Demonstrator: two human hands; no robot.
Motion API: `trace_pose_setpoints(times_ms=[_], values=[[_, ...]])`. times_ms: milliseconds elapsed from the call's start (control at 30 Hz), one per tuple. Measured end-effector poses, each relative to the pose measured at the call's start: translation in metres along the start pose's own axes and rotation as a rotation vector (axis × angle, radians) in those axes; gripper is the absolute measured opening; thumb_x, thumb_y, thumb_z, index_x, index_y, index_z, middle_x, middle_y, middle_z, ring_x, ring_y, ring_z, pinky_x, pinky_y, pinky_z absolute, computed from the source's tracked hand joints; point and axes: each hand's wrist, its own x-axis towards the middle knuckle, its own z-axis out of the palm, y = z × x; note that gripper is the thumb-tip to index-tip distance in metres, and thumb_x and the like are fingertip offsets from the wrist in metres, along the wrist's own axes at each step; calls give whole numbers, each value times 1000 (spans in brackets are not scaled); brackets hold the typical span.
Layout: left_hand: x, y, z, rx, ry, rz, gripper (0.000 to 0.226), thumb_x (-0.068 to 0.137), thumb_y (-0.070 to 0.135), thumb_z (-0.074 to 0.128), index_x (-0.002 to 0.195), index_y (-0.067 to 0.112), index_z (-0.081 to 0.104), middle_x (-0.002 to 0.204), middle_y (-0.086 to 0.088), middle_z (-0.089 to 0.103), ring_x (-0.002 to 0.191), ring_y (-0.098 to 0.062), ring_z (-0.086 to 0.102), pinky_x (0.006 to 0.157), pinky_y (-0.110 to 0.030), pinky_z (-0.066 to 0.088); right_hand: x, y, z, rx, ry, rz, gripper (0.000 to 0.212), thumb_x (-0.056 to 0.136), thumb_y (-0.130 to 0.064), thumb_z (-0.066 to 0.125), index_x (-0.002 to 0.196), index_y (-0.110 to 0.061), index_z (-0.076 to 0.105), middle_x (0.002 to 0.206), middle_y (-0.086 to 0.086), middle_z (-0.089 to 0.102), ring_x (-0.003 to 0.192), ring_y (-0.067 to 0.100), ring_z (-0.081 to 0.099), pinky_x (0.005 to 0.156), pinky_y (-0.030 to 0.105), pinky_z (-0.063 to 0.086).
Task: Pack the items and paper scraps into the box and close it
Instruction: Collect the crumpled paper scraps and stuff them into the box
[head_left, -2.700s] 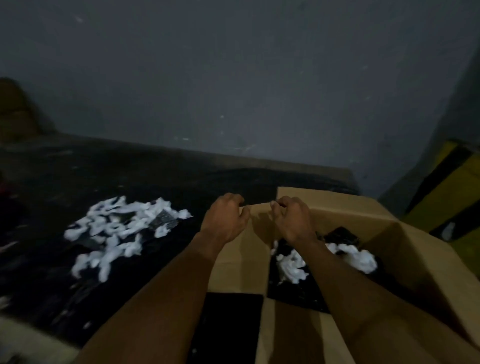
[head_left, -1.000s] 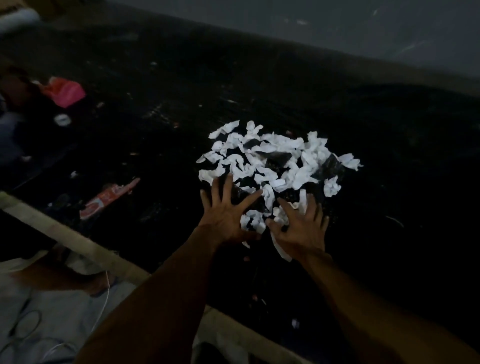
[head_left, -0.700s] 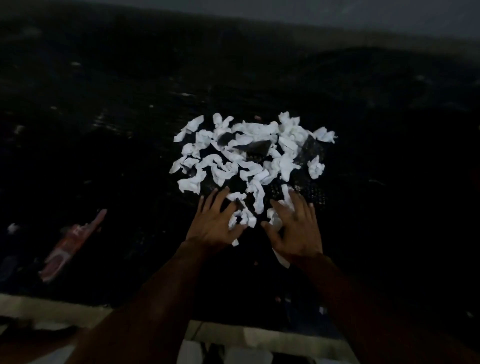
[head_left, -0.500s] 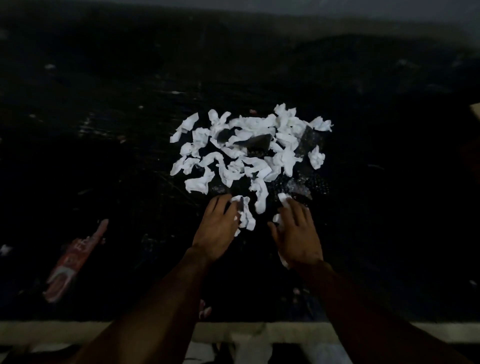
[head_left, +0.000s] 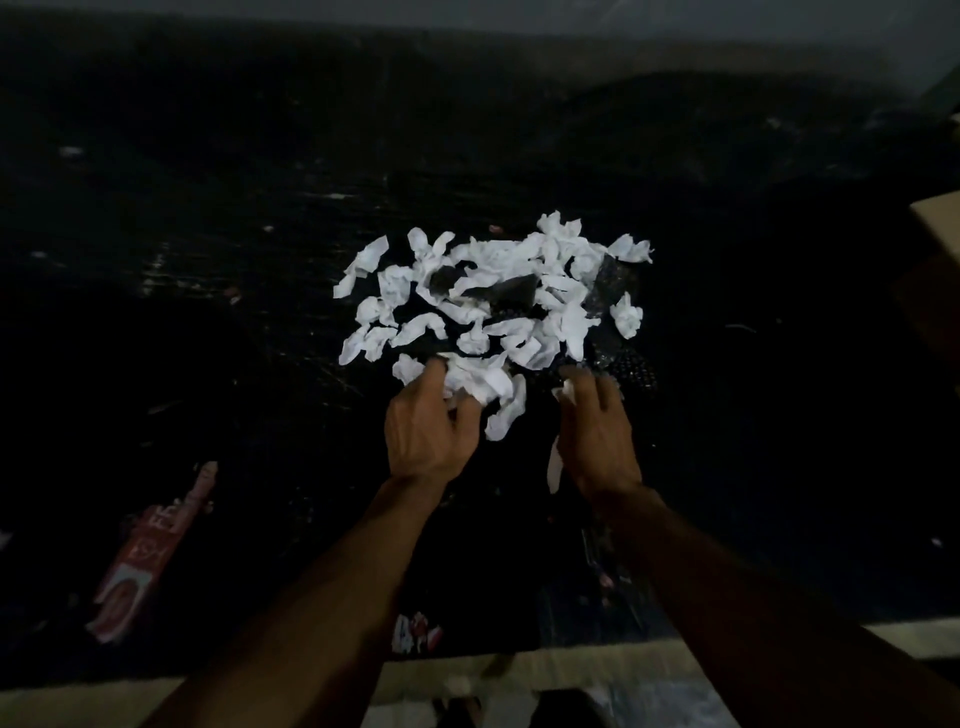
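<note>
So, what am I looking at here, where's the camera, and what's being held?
No machine here: a person's two bare hands, filmed by one camera worn on the head, looking down. On the black tabletop lies a pile of crumpled white paper scraps with dark items mixed in. A red-and-white packet lies lower left, and a brown cardboard box peeks in at the right edge. The left hand grips a bunch of scraps; the right hand seems to pinch one by its thumb.
</note>
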Motion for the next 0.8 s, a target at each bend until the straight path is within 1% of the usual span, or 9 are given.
trace_pose_setpoints(times_ms=[133, 200, 300, 400, 467, 533, 600, 667, 800], values=[[14, -8, 0, 80, -21, -182, 47, 89, 52, 38, 98, 10, 56, 76, -7, 63, 70, -20, 57, 64, -29, 41, 17, -26, 6, -15, 19, -53, 38, 97, -16, 45, 135, -14, 47, 122, 16, 43, 105, 30, 50, 85, 27, 39], [17, -19, 2, 183, -67, -233, 44, 96, 46, 36, 89, 9, 58, 78, -10, 63, 76, -26, 60, 68, -34, 44, 20, -32, 17, -39, 10, -138, 37, 94, -24, 46, 128, -11, 54, 120, 12, 40, 99, 33, 53, 85, 35, 49], [15, -37, 6, 333, -106, -174, 36, 92, 33, 45, 78, 4, 62, 88, -12, 60, 85, -31, 57, 68, -36, 44, 18, -21, 38, -223, -65, -112, 43, 90, -46, 48, 124, -21, 54, 118, 13, 43, 98, 32, 50, 82, 41, 45], [10, -44, 10, 365, -112, -138, 26, 83, 30, 54, 72, 7, 60, 89, -7, 58, 83, -28, 56, 63, -33, 43, 13, -8, 54, -362, -23, -55, 37, 85, -52, 53, 111, -26, 53, 117, 15, 50, 101, 33, 46, 81, 45, 41], [9, -45, 10, 348, -78, -128, 22, 80, 30, 55, 78, 9, 60, 86, -6, 60, 81, -29, 58, 62, -31, 41, 13, -7, 56, -386, 4, -63, 35, 83, -52, 48, 106, -25, 51, 115, 13, 52, 101, 33, 45, 85, 49, 40], [8, -44, 9, 325, -79, -128, 23, 81, 28, 57, 96, 11, 60, 88, -8, 63, 84, -29, 59, 65, -32, 39, 15, -8, 55, -349, 3, -89, 35, 81, -48, 47, 104, -22, 51, 114, 15, 53, 103, 36, 46, 88, 51, 41], [9, -41, 7, 310, -113, -151, 30, 83, 24, 56, 111, 14, 53, 87, -11, 64, 84, -29, 59, 67, -33, 39, 18, -6, 55, -293, 6, -110, 35, 79, -42, 48, 104, -17, 53, 113, 18, 54, 102, 37, 49, 87, 48, 44], [10, -40, 5, 309, -130, -139, 34, 84, 20, 55, 117, 19, 47, 87, -11, 63, 84, -29, 59, 67, -35, 42, 19, -4, 54, -240, 7, -117, 34, 78, -35, 47, 104, -14, 54, 110, 18, 57, 99, 38, 51, 85, 46, 46], [6, -48, 9, 417, -226, 17, 58, 79, 12, 56, 133, 32, 44, 105, -8, 59, 93, -27, 54, 77, -42, 48, 16, -2, 51, -177, -8, -138, 38, 77, -15, 55, 115, -20, 57, 111, 17, 56, 97, 38, 48, 82, 45, 44]])
